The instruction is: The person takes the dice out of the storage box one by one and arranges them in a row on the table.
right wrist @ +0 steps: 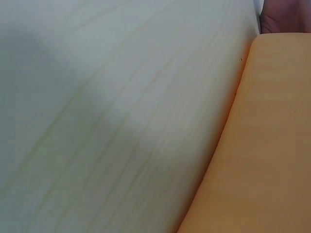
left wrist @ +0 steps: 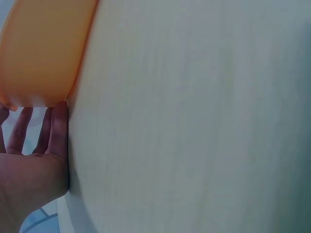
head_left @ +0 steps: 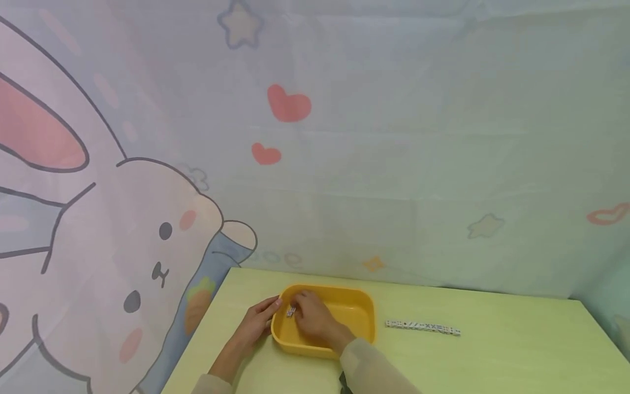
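A yellow plastic tray (head_left: 351, 314) with raised walls sits on the table. My left hand (head_left: 257, 323) is at its left end, fingertips against the outer wall and rim. From the left wrist view, the fingers of the left hand (left wrist: 48, 141) extend straight to the orange-looking tray wall (left wrist: 46, 53). Inside the tray, my right hand (head_left: 312, 316) reaches down at the left side with its fingers bent. A few small white dice (head_left: 291, 312) show right by its thumb. The right fingertips are hidden, so I cannot tell whether they pinch a die.
To the right of the tray, a straight row of white dice (head_left: 422, 327) lies on the pale yellow-green table (head_left: 517, 328). A dark object (head_left: 345, 383) partly shows beside the right sleeve. A printed cloth backdrop (head_left: 394, 164) with a rabbit rises behind the table.
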Action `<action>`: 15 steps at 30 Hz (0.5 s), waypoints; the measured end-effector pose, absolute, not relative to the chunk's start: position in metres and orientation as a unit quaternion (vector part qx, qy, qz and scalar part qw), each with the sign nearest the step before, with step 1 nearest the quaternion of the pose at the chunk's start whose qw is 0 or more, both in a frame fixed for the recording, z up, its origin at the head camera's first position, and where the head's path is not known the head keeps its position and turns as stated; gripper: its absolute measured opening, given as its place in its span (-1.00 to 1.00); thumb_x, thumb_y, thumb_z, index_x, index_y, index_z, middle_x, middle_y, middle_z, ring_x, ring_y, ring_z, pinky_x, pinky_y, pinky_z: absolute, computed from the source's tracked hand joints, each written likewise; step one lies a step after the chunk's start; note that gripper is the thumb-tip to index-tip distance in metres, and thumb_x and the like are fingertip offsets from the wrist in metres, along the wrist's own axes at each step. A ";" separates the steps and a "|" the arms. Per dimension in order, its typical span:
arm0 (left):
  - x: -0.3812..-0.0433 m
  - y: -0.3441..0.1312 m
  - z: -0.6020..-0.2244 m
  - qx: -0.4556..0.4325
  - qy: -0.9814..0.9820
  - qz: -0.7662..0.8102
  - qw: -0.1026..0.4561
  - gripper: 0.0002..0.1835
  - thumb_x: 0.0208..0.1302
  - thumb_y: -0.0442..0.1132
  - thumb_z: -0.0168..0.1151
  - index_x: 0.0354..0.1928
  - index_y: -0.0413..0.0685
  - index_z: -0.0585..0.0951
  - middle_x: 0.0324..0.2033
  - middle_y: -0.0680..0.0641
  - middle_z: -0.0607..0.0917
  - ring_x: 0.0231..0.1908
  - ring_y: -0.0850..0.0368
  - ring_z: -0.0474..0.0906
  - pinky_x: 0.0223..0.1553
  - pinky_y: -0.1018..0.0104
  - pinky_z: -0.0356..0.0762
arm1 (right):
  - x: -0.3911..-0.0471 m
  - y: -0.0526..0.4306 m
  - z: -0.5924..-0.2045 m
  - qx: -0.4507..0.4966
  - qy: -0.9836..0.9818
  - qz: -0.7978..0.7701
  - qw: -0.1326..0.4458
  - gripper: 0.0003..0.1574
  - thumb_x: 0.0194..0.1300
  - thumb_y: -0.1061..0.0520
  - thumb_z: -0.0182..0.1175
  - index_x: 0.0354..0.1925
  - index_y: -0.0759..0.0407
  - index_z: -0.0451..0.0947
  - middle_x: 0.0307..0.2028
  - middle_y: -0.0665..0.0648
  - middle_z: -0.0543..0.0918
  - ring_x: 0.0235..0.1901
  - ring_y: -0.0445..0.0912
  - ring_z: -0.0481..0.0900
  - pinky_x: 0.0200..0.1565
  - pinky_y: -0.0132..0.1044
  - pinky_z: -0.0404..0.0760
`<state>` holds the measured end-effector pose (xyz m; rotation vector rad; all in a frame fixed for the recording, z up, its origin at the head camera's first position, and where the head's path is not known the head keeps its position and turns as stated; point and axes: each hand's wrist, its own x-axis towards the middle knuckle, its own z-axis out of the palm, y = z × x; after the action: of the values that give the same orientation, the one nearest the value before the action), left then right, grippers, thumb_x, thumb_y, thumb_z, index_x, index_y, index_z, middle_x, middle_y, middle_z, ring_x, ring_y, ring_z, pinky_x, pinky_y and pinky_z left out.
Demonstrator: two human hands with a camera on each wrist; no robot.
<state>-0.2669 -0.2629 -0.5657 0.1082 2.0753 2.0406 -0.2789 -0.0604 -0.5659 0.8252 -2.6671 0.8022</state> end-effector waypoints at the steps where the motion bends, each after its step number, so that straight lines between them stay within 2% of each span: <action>1: -0.267 -0.263 -0.566 0.037 0.708 0.696 0.114 -0.26 0.55 0.12 0.26 0.50 -0.28 0.44 0.41 -0.30 0.51 0.29 -0.13 0.55 0.11 0.14 0.70 | -0.278 -0.060 -0.565 0.278 -0.913 0.278 0.113 -0.83 0.28 0.32 0.26 -0.14 0.22 0.63 -0.17 0.09 0.60 -0.10 0.01 0.52 0.11 -0.11 0.58; 5: -0.268 -0.262 -0.567 0.036 0.710 0.695 0.110 -0.26 0.53 0.13 0.27 0.50 -0.27 0.45 0.41 -0.29 0.52 0.29 -0.13 0.54 0.11 0.14 0.70 | -0.277 -0.058 -0.562 0.271 -0.917 0.273 0.105 -0.86 0.23 0.32 0.30 -0.23 0.17 0.61 -0.26 0.01 0.57 -0.17 -0.06 0.49 0.05 -0.17 0.57; 10: -0.267 -0.262 -0.569 0.025 0.715 0.690 0.108 -0.26 0.54 0.14 0.26 0.49 -0.28 0.45 0.41 -0.31 0.51 0.32 -0.18 0.53 0.10 0.11 0.71 | -0.276 -0.053 -0.558 0.295 -0.915 0.261 0.092 -0.88 0.22 0.33 0.30 -0.26 0.18 0.62 -0.31 0.03 0.62 -0.22 -0.08 0.52 0.04 -0.18 0.58; 15: -0.267 -0.263 -0.566 0.023 0.717 0.688 0.109 -0.25 0.53 0.13 0.27 0.50 -0.27 0.45 0.41 -0.32 0.51 0.32 -0.18 0.53 0.11 0.09 0.71 | -0.277 -0.039 -0.552 0.303 -0.908 0.283 0.055 -0.91 0.35 0.30 0.26 -0.22 0.14 0.56 -0.28 -0.02 0.55 -0.23 -0.14 0.47 0.00 -0.22 0.56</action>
<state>-0.2667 -0.2629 -0.5661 0.0682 2.1068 2.0241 -0.2770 -0.0394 -0.5516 0.9201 -2.7577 0.8584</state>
